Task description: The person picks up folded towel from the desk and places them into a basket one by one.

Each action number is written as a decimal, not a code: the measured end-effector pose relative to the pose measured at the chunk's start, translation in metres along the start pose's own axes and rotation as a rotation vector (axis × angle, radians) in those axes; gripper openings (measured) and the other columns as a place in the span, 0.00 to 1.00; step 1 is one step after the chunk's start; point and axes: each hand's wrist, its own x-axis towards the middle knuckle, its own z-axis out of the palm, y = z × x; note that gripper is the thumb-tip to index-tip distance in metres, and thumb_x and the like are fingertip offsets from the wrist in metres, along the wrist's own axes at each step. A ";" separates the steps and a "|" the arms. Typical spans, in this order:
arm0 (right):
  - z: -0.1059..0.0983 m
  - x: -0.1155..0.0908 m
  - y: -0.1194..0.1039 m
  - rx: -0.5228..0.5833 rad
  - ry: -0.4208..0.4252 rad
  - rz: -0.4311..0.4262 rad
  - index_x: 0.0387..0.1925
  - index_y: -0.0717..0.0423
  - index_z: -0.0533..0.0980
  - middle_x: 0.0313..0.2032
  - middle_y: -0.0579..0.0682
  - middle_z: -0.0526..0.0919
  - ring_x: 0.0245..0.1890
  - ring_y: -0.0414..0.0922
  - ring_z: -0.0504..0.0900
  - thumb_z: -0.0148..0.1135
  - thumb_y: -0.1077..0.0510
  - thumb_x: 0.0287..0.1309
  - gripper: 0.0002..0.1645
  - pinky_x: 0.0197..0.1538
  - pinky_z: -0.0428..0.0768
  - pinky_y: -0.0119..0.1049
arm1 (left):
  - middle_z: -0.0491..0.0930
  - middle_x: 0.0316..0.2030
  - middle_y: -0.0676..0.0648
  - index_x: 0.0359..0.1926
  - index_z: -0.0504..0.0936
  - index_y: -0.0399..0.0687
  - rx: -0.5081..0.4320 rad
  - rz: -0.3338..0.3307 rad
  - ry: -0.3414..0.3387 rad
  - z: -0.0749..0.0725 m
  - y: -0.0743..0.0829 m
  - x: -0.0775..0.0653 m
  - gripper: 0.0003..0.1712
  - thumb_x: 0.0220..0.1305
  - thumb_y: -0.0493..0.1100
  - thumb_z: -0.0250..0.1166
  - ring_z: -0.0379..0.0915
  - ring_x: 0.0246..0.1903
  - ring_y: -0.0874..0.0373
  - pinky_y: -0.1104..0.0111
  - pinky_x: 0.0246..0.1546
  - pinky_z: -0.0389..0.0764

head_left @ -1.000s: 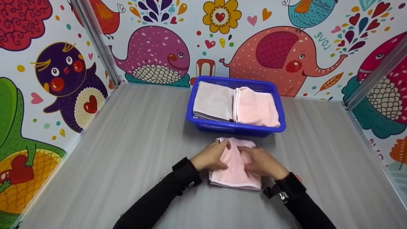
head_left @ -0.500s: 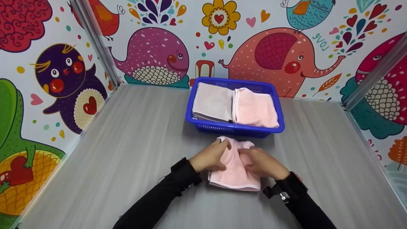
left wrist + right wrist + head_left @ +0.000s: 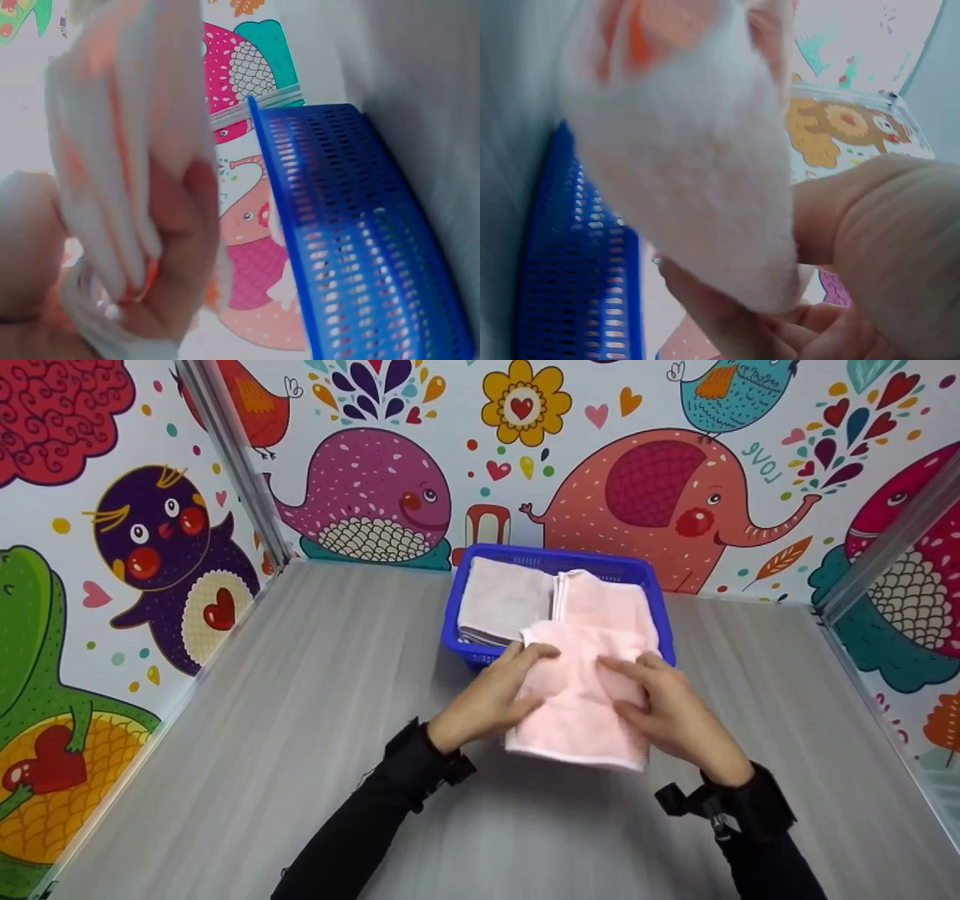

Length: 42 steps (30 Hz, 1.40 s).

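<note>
A folded pink towel [image 3: 577,697] hangs above the tabletop, its far end overlapping the front rim of the blue basket [image 3: 480,660] in the head view. My left hand [image 3: 495,694] grips the towel's left side, thumb on top. On the opposite side my right hand [image 3: 675,709] holds the towel the same way, with thumb and fingers on either face. The left wrist view shows the towel's folded layers [image 3: 120,150] between thumb and fingers. From the right wrist, the towel's rounded edge [image 3: 697,165] sits within the grasp, beside the perforated basket wall [image 3: 577,277].
Inside the basket lie a stack of folded grey towels [image 3: 506,596] on the left and folded pink towels [image 3: 604,600] on the right. The grey wood-grain tabletop [image 3: 337,660] is bounded by cartoon-printed panels [image 3: 375,495] at the back and sides.
Both hands have lifted the folded pink towel off the tabletop and carried it forward, so it now overlaps the basket's front. The basket stays in place.
</note>
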 end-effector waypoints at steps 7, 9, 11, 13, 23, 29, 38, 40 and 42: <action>-0.006 0.023 0.017 -0.025 0.227 0.078 0.59 0.56 0.84 0.36 0.57 0.72 0.31 0.46 0.67 0.64 0.75 0.53 0.31 0.31 0.64 0.32 | 0.73 0.60 0.33 0.58 0.85 0.43 0.003 0.082 0.200 0.012 -0.013 0.030 0.16 0.74 0.33 0.61 0.75 0.58 0.45 0.56 0.63 0.78; -0.006 0.031 0.024 -0.041 0.295 0.109 0.54 0.57 0.86 0.37 0.59 0.73 0.32 0.49 0.68 0.63 0.75 0.56 0.25 0.32 0.64 0.35 | 0.73 0.61 0.32 0.60 0.84 0.40 -0.009 0.085 0.243 0.016 -0.016 0.040 0.18 0.74 0.32 0.59 0.75 0.60 0.44 0.56 0.65 0.77; -0.003 0.038 0.032 -0.058 0.376 0.120 0.49 0.58 0.87 0.39 0.62 0.75 0.33 0.51 0.70 0.62 0.74 0.58 0.20 0.33 0.62 0.37 | 0.71 0.64 0.31 0.64 0.80 0.36 -0.006 0.082 0.276 0.020 -0.018 0.050 0.21 0.74 0.30 0.57 0.73 0.63 0.42 0.56 0.67 0.75; 0.001 0.044 0.041 -0.064 0.456 0.108 0.49 0.60 0.87 0.42 0.64 0.77 0.33 0.53 0.72 0.61 0.73 0.61 0.18 0.34 0.61 0.38 | 0.67 0.68 0.30 0.69 0.75 0.34 0.001 0.075 0.301 0.024 -0.019 0.059 0.24 0.73 0.28 0.56 0.71 0.66 0.42 0.56 0.68 0.74; 0.021 0.053 0.079 -0.016 0.439 0.114 0.74 0.65 0.66 0.69 0.68 0.62 0.56 0.63 0.73 0.61 0.73 0.54 0.43 0.52 0.74 0.53 | 0.42 0.81 0.30 0.74 0.67 0.30 0.009 0.101 0.351 0.045 -0.042 0.094 0.31 0.70 0.27 0.56 0.46 0.80 0.40 0.62 0.73 0.69; 0.035 0.057 0.094 -0.052 0.323 0.219 0.78 0.64 0.58 0.74 0.67 0.57 0.68 0.65 0.66 0.58 0.68 0.61 0.44 0.70 0.66 0.63 | 0.76 0.59 0.41 0.48 0.84 0.42 0.206 0.084 0.350 0.057 -0.054 0.101 0.11 0.77 0.35 0.55 0.76 0.60 0.48 0.64 0.63 0.78; 0.026 0.062 0.104 -0.208 0.009 0.422 0.79 0.55 0.60 0.79 0.64 0.58 0.80 0.68 0.47 0.48 0.51 0.71 0.38 0.78 0.34 0.70 | 0.83 0.61 0.52 0.60 0.85 0.60 0.718 -0.001 0.154 0.067 -0.050 0.095 0.23 0.82 0.56 0.45 0.79 0.61 0.52 0.60 0.63 0.77; 0.024 0.062 0.104 -0.236 -0.045 0.434 0.79 0.55 0.61 0.79 0.63 0.58 0.81 0.67 0.45 0.46 0.49 0.72 0.37 0.78 0.35 0.69 | 0.83 0.60 0.53 0.59 0.85 0.62 0.735 -0.018 0.148 0.068 -0.049 0.094 0.23 0.82 0.56 0.45 0.80 0.58 0.52 0.60 0.60 0.79; 0.023 0.063 0.104 -0.271 -0.082 0.436 0.78 0.54 0.62 0.78 0.63 0.60 0.81 0.67 0.45 0.44 0.49 0.72 0.37 0.78 0.37 0.69 | 0.84 0.59 0.53 0.57 0.85 0.62 0.731 -0.023 0.143 0.068 -0.049 0.093 0.22 0.82 0.55 0.45 0.82 0.54 0.51 0.60 0.56 0.82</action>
